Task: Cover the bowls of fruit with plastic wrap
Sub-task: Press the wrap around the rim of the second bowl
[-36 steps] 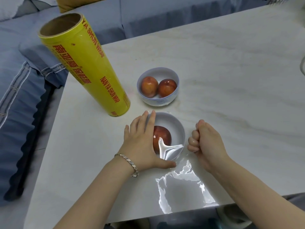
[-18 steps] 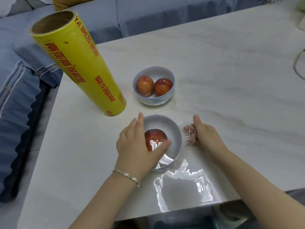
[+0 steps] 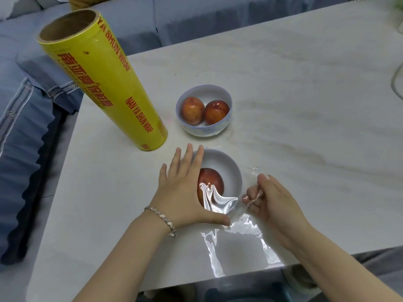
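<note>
1. Pale table [image 3: 305,94] is carrying slack plastic wrap [image 3: 235,243] between both wrists.
2. Left hand [image 3: 183,192], fingers flat, is pinning wrap over the near bowl [image 3: 229,171], likely anchoring it; right hand [image 3: 270,199] is pinching wrap beside it, seemingly tensioning.
3. Beyond the fingertips, second bowl [image 3: 205,129] and yellow roll [image 3: 104,83] are standing.

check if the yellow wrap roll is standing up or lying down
Standing up: the yellow wrap roll rests on one end on the table, its hollow core facing up.
</note>
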`<state>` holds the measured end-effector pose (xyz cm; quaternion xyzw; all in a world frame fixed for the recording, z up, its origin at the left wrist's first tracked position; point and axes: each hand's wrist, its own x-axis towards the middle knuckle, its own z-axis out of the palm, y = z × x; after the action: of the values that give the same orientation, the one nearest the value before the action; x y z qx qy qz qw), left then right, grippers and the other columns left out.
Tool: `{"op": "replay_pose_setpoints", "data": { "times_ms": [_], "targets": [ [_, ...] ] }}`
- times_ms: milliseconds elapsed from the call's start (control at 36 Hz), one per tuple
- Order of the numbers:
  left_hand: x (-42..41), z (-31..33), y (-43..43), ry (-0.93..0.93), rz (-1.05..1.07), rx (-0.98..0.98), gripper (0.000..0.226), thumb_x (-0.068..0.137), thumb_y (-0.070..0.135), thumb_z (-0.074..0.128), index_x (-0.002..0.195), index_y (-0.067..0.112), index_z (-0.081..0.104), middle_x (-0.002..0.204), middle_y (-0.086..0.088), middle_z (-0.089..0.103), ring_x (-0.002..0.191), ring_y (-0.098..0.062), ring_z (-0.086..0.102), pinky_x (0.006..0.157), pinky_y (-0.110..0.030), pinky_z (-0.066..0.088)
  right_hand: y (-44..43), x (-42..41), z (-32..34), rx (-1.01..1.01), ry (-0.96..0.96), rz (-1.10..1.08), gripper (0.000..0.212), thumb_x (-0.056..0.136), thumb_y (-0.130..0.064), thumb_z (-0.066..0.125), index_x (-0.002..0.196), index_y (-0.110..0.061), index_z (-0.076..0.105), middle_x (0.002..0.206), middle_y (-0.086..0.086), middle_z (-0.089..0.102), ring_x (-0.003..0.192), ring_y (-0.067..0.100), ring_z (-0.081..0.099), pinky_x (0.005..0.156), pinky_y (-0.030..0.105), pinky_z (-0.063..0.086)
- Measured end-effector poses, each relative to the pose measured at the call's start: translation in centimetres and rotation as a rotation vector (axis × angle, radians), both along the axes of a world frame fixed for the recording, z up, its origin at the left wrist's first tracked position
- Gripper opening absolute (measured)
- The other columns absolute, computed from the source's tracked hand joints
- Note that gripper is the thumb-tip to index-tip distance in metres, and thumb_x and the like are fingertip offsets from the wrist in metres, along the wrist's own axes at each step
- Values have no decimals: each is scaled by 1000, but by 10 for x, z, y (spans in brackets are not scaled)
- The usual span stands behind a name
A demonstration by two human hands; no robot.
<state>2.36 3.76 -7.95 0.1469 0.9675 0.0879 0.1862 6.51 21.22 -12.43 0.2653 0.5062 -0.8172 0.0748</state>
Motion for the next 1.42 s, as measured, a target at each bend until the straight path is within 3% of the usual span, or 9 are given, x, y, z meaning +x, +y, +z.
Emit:
{"op": "replay_pose_setpoints", "data": {
  "times_ms": [167, 361, 500, 639, 722, 806, 1083, 1222, 1417],
  "targets": [
    [1, 1, 1, -1, 11, 8, 144, 42, 82, 63, 141, 26, -26, 152, 12, -25, 141, -13, -22, 116, -50, 4, -4, -1, -1, 243, -15, -66, 34, 94, -21, 39, 60, -15, 35, 42, -5, 40, 39, 14, 40, 56, 35, 35],
    [2, -1, 0, -10, 31, 41, 143, 44, 81, 65, 142, 27, -24, 153, 12, -22, 142, -13, -19, 116, -47, 7, -4, -7, 1, 737, 25, 54, 34, 94, -14, 37, 62, -14, 26, 56, 2, 30, 32, 1, 40, 40, 13, 30],
    [-1, 0, 0, -24, 138, 244, 118, 62, 61, 70, 147, 28, -5, 156, 10, -8, 144, -11, -6, 118, -34, 8, 1, -19, -2, 1019, 58, 274, 28, 92, -21, 44, 68, -11, 35, 59, 5, 44, 54, 21, 39, 54, 29, 31],
    [-14, 1, -3, -61, 566, 549, 69, 87, 46, 53, 144, 17, 28, 151, -3, 28, 137, -19, 29, 108, -28, 24, 11, -19, 0, 683, -35, 193, 25, 94, -28, 45, 92, -4, 52, 66, 9, 64, 52, 20, 63, 51, 16, 46],
    [-23, 5, 0, -101, 696, 570, 33, 91, 46, 48, 94, 16, 61, 97, -8, 60, 91, -24, 52, 76, -28, 40, 11, -17, 6, 401, -53, 255, 37, 95, -35, 44, 84, -3, 59, 73, 11, 67, 63, 22, 63, 63, 26, 52],
    [-27, 9, 4, -117, 740, 597, 49, 90, 47, 48, 57, 18, 29, 57, -1, 30, 55, -18, 31, 51, -26, 22, 7, -14, 13, 183, -60, 365, 34, 89, -39, 54, 85, -7, 64, 74, 6, 65, 64, 15, 61, 61, 21, 53],
    [-13, 28, 0, -277, 713, 796, 37, 77, 59, 57, 73, 25, 68, 84, 5, 69, 81, -14, 63, 79, -31, 50, 12, -20, 36, 445, 184, 229, 41, 71, -14, 77, 108, -23, 61, 83, 5, 69, 65, 6, 62, 66, 10, 50],
    [0, 24, -7, -185, 536, 841, 12, 79, 42, 62, 80, 30, 63, 79, 8, 62, 75, -10, 56, 63, -20, 44, 14, -17, 52, 535, 345, 386, 53, 63, -4, 80, 107, -22, 59, 76, -6, 63, 56, -5, 57, 64, 5, 46],
    [4, 28, -15, -171, 349, 846, 49, 43, 63, 62, 85, 38, 63, 88, 12, 68, 73, 4, 60, 67, -5, 44, 11, -17, 58, 573, 377, 528, 57, 53, -13, 85, 99, -35, 59, 96, -6, 67, 82, 0, 63, 79, 9, 49]
  ]
}}
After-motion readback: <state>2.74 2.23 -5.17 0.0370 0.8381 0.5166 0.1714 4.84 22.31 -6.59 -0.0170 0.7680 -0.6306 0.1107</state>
